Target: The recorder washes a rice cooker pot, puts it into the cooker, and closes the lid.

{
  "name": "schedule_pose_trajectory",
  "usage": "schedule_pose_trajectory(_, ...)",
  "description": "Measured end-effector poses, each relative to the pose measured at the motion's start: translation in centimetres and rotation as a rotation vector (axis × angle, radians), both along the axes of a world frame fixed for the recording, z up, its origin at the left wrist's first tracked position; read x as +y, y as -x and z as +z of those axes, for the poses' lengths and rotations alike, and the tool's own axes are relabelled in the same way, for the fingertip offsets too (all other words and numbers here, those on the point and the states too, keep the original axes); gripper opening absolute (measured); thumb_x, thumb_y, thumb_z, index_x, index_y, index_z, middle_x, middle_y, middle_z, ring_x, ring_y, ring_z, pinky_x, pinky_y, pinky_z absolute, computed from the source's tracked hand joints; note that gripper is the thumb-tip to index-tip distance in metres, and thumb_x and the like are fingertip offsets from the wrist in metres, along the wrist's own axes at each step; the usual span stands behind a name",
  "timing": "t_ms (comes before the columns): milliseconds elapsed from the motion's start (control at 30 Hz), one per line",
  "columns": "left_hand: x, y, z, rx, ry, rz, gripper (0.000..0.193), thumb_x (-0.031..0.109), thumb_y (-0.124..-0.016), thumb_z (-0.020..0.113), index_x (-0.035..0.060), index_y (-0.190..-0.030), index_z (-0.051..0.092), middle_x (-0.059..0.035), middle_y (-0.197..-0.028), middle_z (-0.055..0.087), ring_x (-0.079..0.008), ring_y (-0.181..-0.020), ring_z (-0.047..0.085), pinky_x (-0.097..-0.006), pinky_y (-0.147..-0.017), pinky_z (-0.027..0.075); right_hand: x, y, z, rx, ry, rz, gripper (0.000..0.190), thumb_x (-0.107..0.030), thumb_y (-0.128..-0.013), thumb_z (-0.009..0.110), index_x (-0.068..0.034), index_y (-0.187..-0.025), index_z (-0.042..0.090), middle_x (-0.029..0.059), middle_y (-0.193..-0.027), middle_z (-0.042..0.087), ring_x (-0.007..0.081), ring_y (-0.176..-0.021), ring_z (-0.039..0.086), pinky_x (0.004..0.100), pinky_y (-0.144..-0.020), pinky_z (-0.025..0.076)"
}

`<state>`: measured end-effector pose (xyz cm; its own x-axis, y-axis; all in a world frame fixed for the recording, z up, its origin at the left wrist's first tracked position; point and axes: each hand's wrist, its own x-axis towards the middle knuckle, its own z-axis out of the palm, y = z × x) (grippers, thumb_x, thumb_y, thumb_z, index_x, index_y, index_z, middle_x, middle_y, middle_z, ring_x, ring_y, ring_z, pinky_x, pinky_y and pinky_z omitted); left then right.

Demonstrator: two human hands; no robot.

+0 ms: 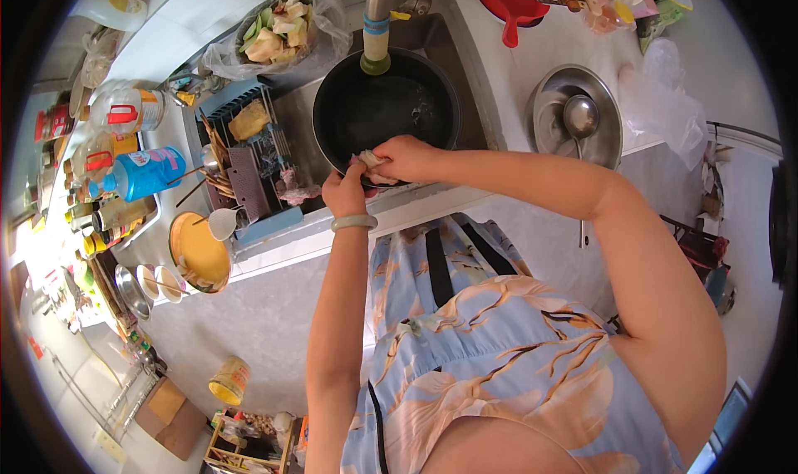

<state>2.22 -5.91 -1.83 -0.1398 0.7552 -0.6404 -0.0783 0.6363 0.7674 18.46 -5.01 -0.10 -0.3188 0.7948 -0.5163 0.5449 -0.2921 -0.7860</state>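
A black pan (pixel 386 109) with some water in it rests at the sink, under the faucet (pixel 376 38). At its near rim my right hand (pixel 408 157) is closed on a crumpled pale cloth (pixel 375 167). My left hand (pixel 346 190), with a bangle on the wrist, grips the pan's near left rim and touches the cloth. Part of the cloth is hidden by my fingers. Another pinkish cloth (pixel 296 187) hangs left of the pan, beside the blue dish rack.
Left of the sink are a blue dish rack (pixel 269 225), a yellow bowl (pixel 201 249) and several bottles. A bag-lined bowl of vegetable pieces (pixel 277 31) stands behind. Rightward are a steel bowl (pixel 541 116) with a ladle (pixel 581 116) and a red pan (pixel 508 0).
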Motion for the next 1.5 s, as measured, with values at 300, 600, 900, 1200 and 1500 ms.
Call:
schedule_pose_trajectory(300, 0.2, 1.4, 0.5, 0.017, -0.041, -0.082, 0.017, 0.007, -0.071, 0.068, -0.0073, -0.078, 0.065, -0.0067, -0.067, 0.061, -0.0123, -0.05, 0.054, -0.0268, -0.042, 0.05, 3.2, -3.7, -2.6, -0.657, -0.416, 0.508, 0.024, -0.021, -0.064, 0.075, -0.005, -0.083, 0.072, 0.0184, -0.082, 0.069, 0.0327, -0.083, 0.068, 0.0408, -0.07, 0.054)
schedule_pose_trajectory(600, 0.7, 2.5, -0.1, -0.094, 0.063, -0.123, 0.017, 0.004, -0.072, 0.066, -0.0052, -0.086, 0.062, -0.0123, -0.073, 0.065, -0.0193, -0.05, 0.061, -0.0269, -0.044, 0.052, 2.2, 0.6, 0.9, -0.107, -0.33, 0.046, 0.027, -0.01, -0.066, 0.069, -0.009, -0.093, 0.069, 0.0156, -0.092, 0.068, 0.0339, -0.09, 0.064, 0.0404, -0.079, 0.051)
schedule_pose_trajectory(900, 1.4, 1.9, 1.7, -0.119, 0.131, -0.224, 0.02, 0.003, -0.07, 0.065, -0.0092, -0.085, 0.059, -0.0139, -0.078, 0.063, -0.0218, -0.06, 0.065, -0.0298, -0.047, 0.057, 3.9, 3.1, -1.0, 0.227, -0.688, -0.195, 0.018, -0.006, -0.076, 0.063, -0.01, -0.094, 0.065, 0.0111, -0.088, 0.063, 0.0326, -0.084, 0.063, 0.0384, -0.072, 0.051)
schedule_pose_trajectory(1200, 1.5, 1.3, 1.8, -0.078, 0.207, -0.227, 0.02, 0.003, -0.067, 0.064, -0.0107, -0.076, 0.053, -0.0159, -0.072, 0.061, -0.0265, -0.05, 0.062, -0.0315, -0.045, 0.056, 6.0, 1.6, -2.1, -0.309, -1.038, -0.088, 0.022, -0.018, -0.074, 0.066, -0.013, -0.093, 0.057, 0.0086, -0.09, 0.057, 0.0267, -0.079, 0.064, 0.0386, -0.063, 0.054)
schedule_pose_trajectory(1500, 2.0, 0.0, 1.4, -0.036, 0.205, -0.233, 0.02, 0.002, -0.068, 0.065, -0.0098, -0.081, 0.055, -0.016, -0.073, 0.061, -0.0263, -0.049, 0.061, -0.0318, -0.046, 0.057, 5.3, -5.7, -1.4, -0.825, -0.659, -0.204, 0.028, -0.027, -0.076, 0.066, -0.003, -0.091, 0.06, 0.0127, -0.082, 0.066, 0.0312, -0.074, 0.068, 0.0409, -0.063, 0.054)
